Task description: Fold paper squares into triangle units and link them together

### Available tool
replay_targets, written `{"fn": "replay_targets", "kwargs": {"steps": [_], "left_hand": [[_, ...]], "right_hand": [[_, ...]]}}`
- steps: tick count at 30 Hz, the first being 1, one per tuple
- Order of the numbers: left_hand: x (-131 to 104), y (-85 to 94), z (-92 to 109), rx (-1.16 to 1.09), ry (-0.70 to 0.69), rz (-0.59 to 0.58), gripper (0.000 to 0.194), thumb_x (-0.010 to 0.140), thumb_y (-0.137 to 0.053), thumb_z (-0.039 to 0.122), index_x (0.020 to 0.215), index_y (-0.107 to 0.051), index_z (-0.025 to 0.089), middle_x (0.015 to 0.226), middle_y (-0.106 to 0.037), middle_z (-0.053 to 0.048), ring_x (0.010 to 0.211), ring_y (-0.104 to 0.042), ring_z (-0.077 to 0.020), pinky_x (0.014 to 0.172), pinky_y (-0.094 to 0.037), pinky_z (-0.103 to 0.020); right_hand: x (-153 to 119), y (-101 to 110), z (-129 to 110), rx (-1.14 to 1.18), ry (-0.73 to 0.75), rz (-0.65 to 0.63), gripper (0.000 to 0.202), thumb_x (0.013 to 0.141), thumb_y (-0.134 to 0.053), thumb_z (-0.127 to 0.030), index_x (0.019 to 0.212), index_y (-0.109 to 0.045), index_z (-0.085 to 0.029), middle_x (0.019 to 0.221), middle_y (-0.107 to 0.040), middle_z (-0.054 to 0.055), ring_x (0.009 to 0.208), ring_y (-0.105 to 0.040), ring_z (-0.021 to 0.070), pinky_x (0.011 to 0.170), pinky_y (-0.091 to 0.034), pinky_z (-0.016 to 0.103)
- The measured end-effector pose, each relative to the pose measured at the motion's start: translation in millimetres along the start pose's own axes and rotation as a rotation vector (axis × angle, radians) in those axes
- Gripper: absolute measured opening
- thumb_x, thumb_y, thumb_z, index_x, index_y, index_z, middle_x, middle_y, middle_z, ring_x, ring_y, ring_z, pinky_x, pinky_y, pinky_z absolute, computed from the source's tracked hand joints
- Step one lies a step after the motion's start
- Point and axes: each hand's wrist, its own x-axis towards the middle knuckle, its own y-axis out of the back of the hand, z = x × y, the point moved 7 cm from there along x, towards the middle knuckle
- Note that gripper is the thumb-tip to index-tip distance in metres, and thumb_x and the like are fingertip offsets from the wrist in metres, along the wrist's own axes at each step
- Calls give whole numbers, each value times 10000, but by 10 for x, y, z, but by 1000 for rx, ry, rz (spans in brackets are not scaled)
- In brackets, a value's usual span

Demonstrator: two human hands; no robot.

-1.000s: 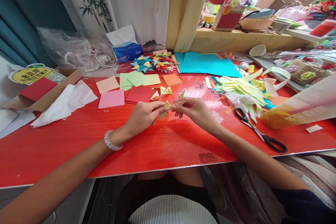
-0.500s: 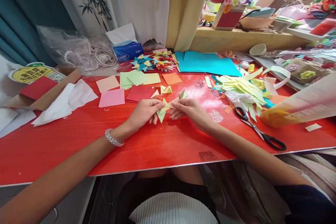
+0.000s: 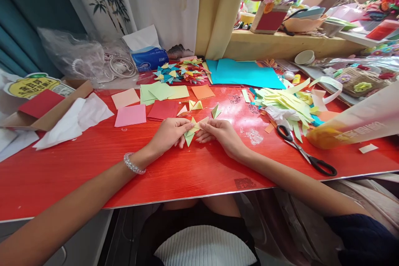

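Observation:
Between my hands, over the red table (image 3: 124,187), is a small folded paper piece (image 3: 189,136) in yellow-green with a pale peach part (image 3: 203,123). My left hand (image 3: 172,134) pinches its yellow-green side between thumb and finger. With thumb and forefinger, my right hand (image 3: 222,135) grips the peach part; its other fingers curl beneath. Just beyond my right hand lies a green folded piece (image 3: 215,111). Yellow folded pieces (image 3: 195,105) and a pale pink one (image 3: 182,110) lie behind my left hand, beside red paper squares (image 3: 162,109). The fingertips partly cover the held paper.
Pink (image 3: 130,116), green (image 3: 161,90) and orange (image 3: 202,92) squares lie behind. Farther back are a pile of folded pieces (image 3: 190,71) and blue sheets (image 3: 247,74). Black scissors (image 3: 304,153) and paper strips (image 3: 288,104) are right; an open box (image 3: 52,112) is left.
The view has shifted slightly. Both hands still hold the folded paper in nearly the same pose, a touch lower relative to the green piece behind.

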Motion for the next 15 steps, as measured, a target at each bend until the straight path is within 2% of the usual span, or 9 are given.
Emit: {"fn": "replay_targets", "kwargs": {"steps": [11,15], "left_hand": [[-7,-17,13,-11,-8,-31,280,859,-533,379,713,-579,145,383,-519,41,309,-445,-50,345,-287,-144],[29,-2,24,-149,22,-27,217,840,-572,370,881,-568,157,446,-565,45,339,-503,-78,328,-350,-155]], "right_hand": [[-7,-8,-17,-31,6,-4,268,772,-668,-398,746,-620,-136,682,-684,41,570,-655,104,612,-559,237],[18,62,-73,-15,57,17,247,807,-640,-386,766,-631,-143,732,-690,53,614,-658,110,639,-554,250]]}}
